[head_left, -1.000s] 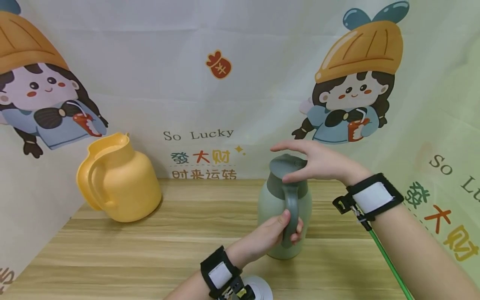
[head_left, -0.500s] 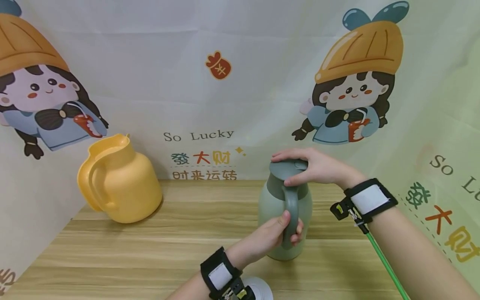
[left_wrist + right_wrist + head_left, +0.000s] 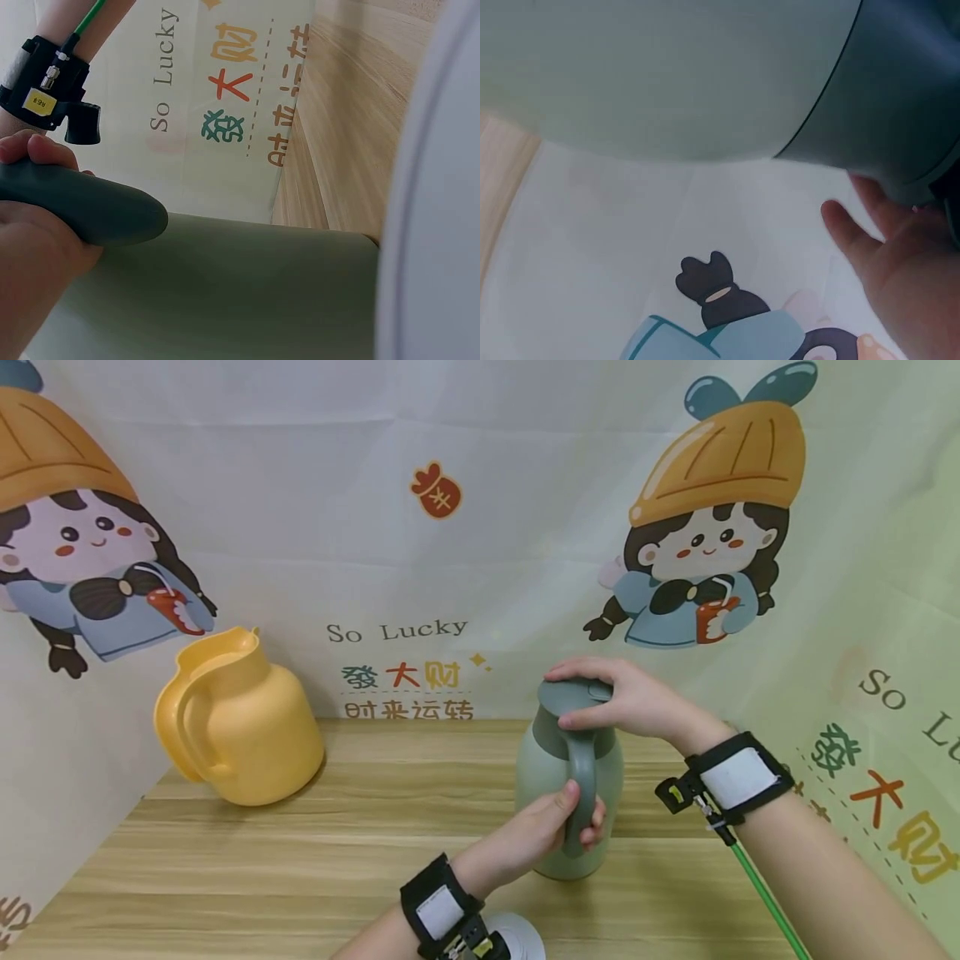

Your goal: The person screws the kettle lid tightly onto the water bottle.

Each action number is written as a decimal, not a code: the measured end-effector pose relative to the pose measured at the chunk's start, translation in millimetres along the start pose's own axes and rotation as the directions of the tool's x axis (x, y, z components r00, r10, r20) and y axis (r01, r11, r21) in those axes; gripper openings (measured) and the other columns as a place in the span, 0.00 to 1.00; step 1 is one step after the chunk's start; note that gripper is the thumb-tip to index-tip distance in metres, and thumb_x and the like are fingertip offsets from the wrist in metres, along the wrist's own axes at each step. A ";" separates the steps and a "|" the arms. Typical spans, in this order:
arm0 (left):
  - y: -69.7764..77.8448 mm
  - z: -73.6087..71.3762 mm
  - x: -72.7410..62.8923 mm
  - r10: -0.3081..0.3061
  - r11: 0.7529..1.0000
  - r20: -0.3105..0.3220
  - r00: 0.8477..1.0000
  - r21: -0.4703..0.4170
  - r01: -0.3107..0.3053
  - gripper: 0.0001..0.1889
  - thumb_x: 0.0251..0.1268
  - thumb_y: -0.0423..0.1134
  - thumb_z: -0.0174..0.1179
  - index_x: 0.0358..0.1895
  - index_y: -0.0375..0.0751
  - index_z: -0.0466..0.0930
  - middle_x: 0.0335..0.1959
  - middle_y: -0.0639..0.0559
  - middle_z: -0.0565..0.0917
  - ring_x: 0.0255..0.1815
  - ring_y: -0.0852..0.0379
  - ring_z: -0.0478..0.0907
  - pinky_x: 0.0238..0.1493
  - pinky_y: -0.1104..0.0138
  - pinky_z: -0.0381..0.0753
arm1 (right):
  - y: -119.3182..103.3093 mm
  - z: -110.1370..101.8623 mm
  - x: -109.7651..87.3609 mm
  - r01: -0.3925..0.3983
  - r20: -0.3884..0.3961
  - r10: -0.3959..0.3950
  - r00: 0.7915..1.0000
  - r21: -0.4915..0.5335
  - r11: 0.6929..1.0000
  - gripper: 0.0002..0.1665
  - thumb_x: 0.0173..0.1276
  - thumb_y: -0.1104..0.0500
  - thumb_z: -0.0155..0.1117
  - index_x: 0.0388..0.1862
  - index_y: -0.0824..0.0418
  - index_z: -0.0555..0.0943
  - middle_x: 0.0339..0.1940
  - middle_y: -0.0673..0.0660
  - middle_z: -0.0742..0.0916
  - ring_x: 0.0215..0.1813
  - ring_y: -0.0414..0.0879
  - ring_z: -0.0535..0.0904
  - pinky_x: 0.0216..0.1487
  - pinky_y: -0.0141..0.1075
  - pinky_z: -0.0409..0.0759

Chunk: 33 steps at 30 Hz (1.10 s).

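A pale green thermos jug (image 3: 536,785) with a grey-green lid (image 3: 564,697) stands upright on the wooden table. My left hand (image 3: 551,818) grips its dark handle (image 3: 582,768), the thumb along the near side and the fingers curled around behind. Seen from the left wrist, that handle (image 3: 97,206) lies within the left hand (image 3: 37,247). Up top, my right hand (image 3: 641,697) holds the lid, thumb on the near rim and fingers over the far side. The right wrist view has the jug body (image 3: 667,82) close up, with the right hand (image 3: 904,270) at the lid end.
To the left a yellow jug (image 3: 262,727) stands near the printed backdrop cloth (image 3: 450,585), its handle facing left. A white round object (image 3: 521,935) lies at the near edge, beside my left wrist. A large white curved surface (image 3: 442,225) fills the left wrist view's right side.
From just above the jug, my right hand has come down onto the lid, its thumb and fingers now against it. The lid's top looks flatter. The left hand keeps its hold on the handle.
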<state>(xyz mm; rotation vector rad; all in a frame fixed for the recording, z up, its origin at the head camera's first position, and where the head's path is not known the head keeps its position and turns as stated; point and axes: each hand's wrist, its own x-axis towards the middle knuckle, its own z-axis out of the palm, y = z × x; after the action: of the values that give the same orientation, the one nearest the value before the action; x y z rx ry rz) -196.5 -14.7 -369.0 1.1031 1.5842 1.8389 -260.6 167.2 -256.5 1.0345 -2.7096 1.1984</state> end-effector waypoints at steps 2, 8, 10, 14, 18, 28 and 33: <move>0.0 0.1 0.5 0.000 1.000 -0.001 1.000 0.001 0.000 0.35 0.73 0.62 0.27 0.40 0.27 0.63 0.29 0.53 0.66 0.34 0.61 0.65 0.42 0.71 0.65 | -1.9 1.8 -1.0 -0.012 -0.022 0.012 1.000 -0.009 1.000 0.33 0.57 0.50 0.74 0.62 0.52 0.77 0.63 0.51 0.77 0.63 0.48 0.70 0.58 0.47 0.70; -0.4 -0.2 1.4 0.002 1.000 -0.002 1.000 0.005 -0.002 0.36 0.71 0.64 0.27 0.39 0.27 0.63 0.29 0.53 0.66 0.33 0.61 0.65 0.42 0.70 0.65 | -8.0 6.6 -2.9 -0.058 -0.083 0.056 0.995 -0.022 0.998 0.34 0.57 0.50 0.74 0.62 0.55 0.76 0.63 0.55 0.77 0.63 0.51 0.70 0.59 0.49 0.71; -0.4 -0.2 1.4 0.002 1.000 -0.001 1.000 0.008 -0.002 0.36 0.71 0.65 0.27 0.39 0.27 0.63 0.28 0.53 0.66 0.33 0.61 0.65 0.42 0.70 0.65 | -9.5 8.8 -3.1 -0.078 -0.104 0.074 0.992 -0.028 0.997 0.34 0.57 0.49 0.74 0.62 0.55 0.76 0.63 0.56 0.77 0.63 0.52 0.71 0.59 0.50 0.71; 0.1 -0.1 1.7 -0.004 1.000 0.000 1.000 0.004 0.004 0.37 0.70 0.66 0.28 0.39 0.28 0.63 0.28 0.52 0.66 0.33 0.61 0.65 0.42 0.71 0.65 | -13.7 13.9 -3.6 -0.112 -0.158 0.102 0.982 -0.057 0.992 0.34 0.57 0.48 0.74 0.62 0.55 0.77 0.64 0.56 0.76 0.62 0.53 0.71 0.58 0.51 0.71; 1.2 0.1 2.0 -0.012 1.000 -0.006 1.000 -0.007 0.012 0.35 0.70 0.66 0.28 0.39 0.30 0.63 0.28 0.52 0.66 0.33 0.61 0.65 0.42 0.71 0.65 | -18.3 19.4 -4.2 -0.145 -0.216 0.121 0.969 -0.099 0.984 0.35 0.57 0.47 0.73 0.62 0.56 0.76 0.63 0.57 0.76 0.61 0.54 0.72 0.57 0.51 0.72; -0.6 -0.1 2.2 -0.015 1.000 -0.006 1.000 -0.011 0.015 0.35 0.69 0.66 0.28 0.39 0.31 0.63 0.28 0.53 0.66 0.33 0.61 0.65 0.42 0.71 0.64 | -30.2 36.1 -5.4 -0.250 -0.328 0.178 0.928 -0.192 0.949 0.36 0.60 0.44 0.69 0.63 0.60 0.74 0.62 0.60 0.77 0.59 0.57 0.73 0.54 0.52 0.74; -1.2 -0.1 1.6 -0.016 1.000 0.001 1.000 -0.020 0.016 0.35 0.70 0.66 0.28 0.39 0.32 0.63 0.28 0.53 0.65 0.33 0.60 0.64 0.43 0.70 0.64 | -39.6 46.1 -5.5 -0.314 -0.391 0.195 0.900 -0.269 0.911 0.38 0.62 0.41 0.65 0.63 0.64 0.73 0.59 0.65 0.77 0.57 0.60 0.74 0.53 0.53 0.74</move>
<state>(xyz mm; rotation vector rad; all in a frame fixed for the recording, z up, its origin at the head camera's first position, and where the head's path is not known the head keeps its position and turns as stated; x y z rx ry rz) -197.7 -13.3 -369.6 1.0794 1.5662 1.8394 -222.2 120.5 -264.5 0.3801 -2.6711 0.8114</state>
